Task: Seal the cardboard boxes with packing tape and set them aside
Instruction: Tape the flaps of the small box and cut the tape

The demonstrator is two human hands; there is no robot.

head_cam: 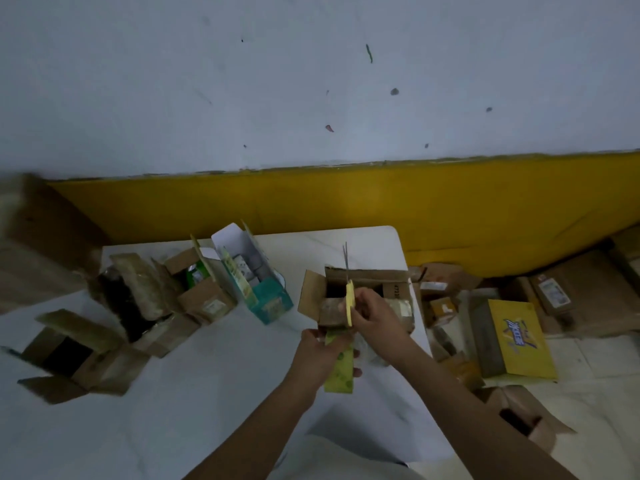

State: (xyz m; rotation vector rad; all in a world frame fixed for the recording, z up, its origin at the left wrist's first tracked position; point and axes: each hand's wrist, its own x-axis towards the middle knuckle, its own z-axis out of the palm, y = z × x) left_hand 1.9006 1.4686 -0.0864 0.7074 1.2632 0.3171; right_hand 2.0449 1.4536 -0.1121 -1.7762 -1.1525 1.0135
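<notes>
My right hand is closed on scissors with a yellow handle, their blades pointing up and away from me. My left hand grips a flat yellow-green pack just below the scissors, and the two hands nearly touch. Right behind them an open brown cardboard box stands near the table's right edge with its flaps up. Something pale and translucent lies under my right wrist; I cannot tell what it is.
More open boxes stand on the white table: a teal carton, a brown box and torn boxes at the left. On the floor to the right lie a yellow box and several cardboard boxes.
</notes>
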